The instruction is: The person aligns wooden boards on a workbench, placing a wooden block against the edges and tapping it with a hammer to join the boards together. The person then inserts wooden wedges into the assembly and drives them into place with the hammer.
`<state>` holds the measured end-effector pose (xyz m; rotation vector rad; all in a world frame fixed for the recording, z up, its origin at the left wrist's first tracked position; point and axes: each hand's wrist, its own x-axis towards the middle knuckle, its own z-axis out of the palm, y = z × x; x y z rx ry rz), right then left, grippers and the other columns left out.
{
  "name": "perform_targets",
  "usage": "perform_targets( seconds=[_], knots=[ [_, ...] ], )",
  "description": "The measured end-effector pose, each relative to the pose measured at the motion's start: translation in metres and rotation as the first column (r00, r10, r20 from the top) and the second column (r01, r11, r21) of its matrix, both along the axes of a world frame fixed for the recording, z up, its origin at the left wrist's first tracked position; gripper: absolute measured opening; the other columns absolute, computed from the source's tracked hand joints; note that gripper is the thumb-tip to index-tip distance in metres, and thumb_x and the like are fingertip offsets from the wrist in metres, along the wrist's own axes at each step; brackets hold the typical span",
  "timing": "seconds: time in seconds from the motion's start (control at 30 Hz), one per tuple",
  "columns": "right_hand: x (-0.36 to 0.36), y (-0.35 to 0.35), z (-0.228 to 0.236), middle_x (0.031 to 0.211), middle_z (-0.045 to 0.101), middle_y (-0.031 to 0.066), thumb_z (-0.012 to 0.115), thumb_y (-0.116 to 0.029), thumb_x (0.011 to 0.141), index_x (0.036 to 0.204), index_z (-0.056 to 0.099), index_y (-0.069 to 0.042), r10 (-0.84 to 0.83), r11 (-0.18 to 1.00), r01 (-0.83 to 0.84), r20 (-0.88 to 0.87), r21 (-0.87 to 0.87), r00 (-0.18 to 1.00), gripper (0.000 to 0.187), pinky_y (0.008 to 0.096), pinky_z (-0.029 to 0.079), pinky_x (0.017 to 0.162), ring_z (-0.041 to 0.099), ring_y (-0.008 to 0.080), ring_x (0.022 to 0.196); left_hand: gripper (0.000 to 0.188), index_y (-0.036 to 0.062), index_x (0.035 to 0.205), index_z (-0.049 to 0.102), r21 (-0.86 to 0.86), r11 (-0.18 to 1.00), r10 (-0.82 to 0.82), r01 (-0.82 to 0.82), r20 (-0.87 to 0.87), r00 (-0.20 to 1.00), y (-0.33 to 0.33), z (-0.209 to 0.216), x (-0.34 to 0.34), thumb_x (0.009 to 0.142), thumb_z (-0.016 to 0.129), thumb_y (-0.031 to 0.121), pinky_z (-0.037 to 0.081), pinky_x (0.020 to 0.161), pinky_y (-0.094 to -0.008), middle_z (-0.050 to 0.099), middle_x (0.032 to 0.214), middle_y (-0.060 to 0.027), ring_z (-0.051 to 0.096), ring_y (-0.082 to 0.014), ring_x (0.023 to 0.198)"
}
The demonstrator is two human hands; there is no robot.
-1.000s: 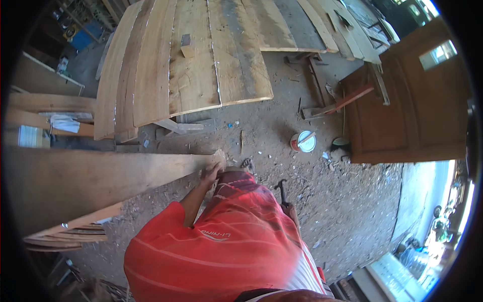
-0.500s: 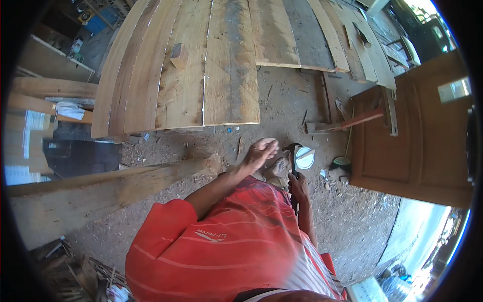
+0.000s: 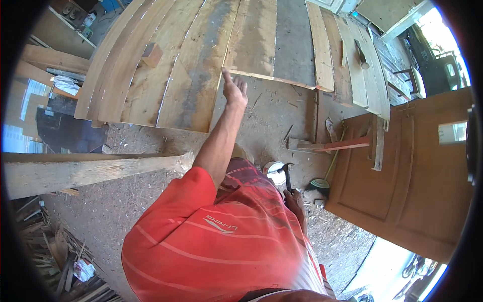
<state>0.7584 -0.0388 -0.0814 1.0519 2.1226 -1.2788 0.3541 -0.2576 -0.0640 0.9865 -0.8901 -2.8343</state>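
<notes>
My left hand (image 3: 235, 92) is stretched forward with its fingers extended and parted, and nothing is in it. Its fingertips are at the inner corner of the wide board panel (image 3: 201, 75), where the near boards step back; whether they touch the edge I cannot tell. Down by my right side, my right hand (image 3: 295, 201) is closed round the handle of a black hammer (image 3: 288, 176), its head upward. Just left of the hammer head stands a white bucket (image 3: 274, 173) on the ground, partly hidden by it. A small wooden block (image 3: 152, 54) rests on the panel's left part.
A dark-handled tool (image 3: 361, 55) lies on the right-hand boards. A thick timber beam (image 3: 100, 168) juts in from the left. On the right are a brown panelled door (image 3: 392, 166), a reddish wooden bar (image 3: 347, 144) and a broom (image 3: 321, 184). Scrap wood (image 3: 55, 246) is piled lower left.
My left hand has reached forward from in front of my body to the board edge, its fingers straightening. The view has shifted toward the right. The hammer stays in my right hand.
</notes>
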Motion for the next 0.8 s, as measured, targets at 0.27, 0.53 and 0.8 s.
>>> perform_targets(
  seconds=[0.27, 0.53, 0.8],
  knots=[
    [0.025, 0.088, -0.077, 0.106, 0.072, 0.0279, 0.060, -0.044, 0.087, 0.121, 0.066, 0.003, 0.143, 0.983, -0.163, 0.196, 0.087, 0.970, 0.058, 0.0464, 0.052, 0.089, 0.070, 0.0400, 0.102, 0.084, 0.0049, 0.145, 0.043, 0.030, 0.985, 0.168, -0.169, 0.034, 0.985, 0.000, -0.014, -0.043, 0.094, 0.054, 0.069, 0.040, 0.113, -0.0413, 0.052, 0.143, -0.0134, 0.052, -0.0261, 0.131],
    [0.008, 0.106, -0.108, 0.094, 0.072, 0.0261, 0.063, -0.038, 0.088, 0.109, 0.070, 0.005, 0.204, 0.974, -0.197, -0.058, 0.110, 0.977, 0.048, 0.0435, 0.053, 0.080, 0.070, 0.0343, 0.089, 0.082, -0.0090, 0.139, 0.044, -0.086, 0.971, 0.232, -0.224, 0.094, 0.968, 0.004, 0.002, -0.041, 0.098, 0.054, 0.061, 0.048, 0.108, -0.0478, 0.058, 0.134, -0.0233, 0.060, -0.0357, 0.123],
    [-0.059, 0.078, -0.005, 0.079, 0.069, 0.0159, 0.065, -0.032, 0.090, 0.103, 0.070, 0.005, 0.116, 0.993, -0.116, -0.138, 0.007, 0.984, 0.039, 0.0385, 0.051, 0.064, 0.066, 0.0236, 0.069, 0.071, -0.0041, 0.136, 0.048, -0.133, 0.974, 0.197, -0.186, 0.080, 0.977, 0.003, -0.006, -0.046, 0.101, 0.050, 0.058, 0.050, 0.103, -0.0452, 0.065, 0.125, -0.0203, 0.062, -0.0322, 0.120]
  ],
)
